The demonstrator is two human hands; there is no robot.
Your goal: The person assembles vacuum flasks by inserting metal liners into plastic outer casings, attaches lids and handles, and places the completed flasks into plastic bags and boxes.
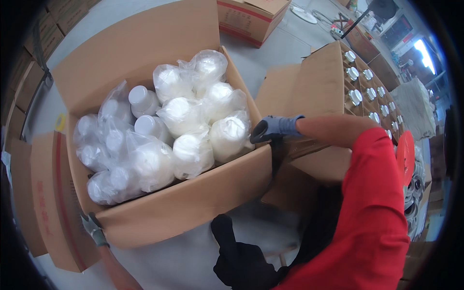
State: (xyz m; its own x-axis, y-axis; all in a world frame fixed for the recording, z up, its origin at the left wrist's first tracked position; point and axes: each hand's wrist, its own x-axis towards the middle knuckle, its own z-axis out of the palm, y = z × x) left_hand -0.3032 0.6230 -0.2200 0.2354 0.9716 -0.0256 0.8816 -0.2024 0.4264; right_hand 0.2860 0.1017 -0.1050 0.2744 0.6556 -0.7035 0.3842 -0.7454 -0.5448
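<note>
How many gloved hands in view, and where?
2. The left hand is at the near left corner of the open box; the right hand is at the near right corner. No others visible.

A brown carton with red bands (246, 24) is standing on the grey floor (240, 54) toward the top, and a white round base (303, 15) is resting just to its right. Farther right, a partitioned carton (321, 75) is holding rows of bottles with silvery-white caps (355, 97). Beyond it, pale sheeting (415, 108) is hanging in folds, while a bright strip light (425, 56) is glowing. A red rounded object (405, 153) is sitting above grey ring-shaped pieces (412, 203). On the left, a red-striped carton (54, 203) is leaning, a yellow ring (60, 122) is lying near it, and stacked cartons (65, 17) are lining the upper corner.
</note>
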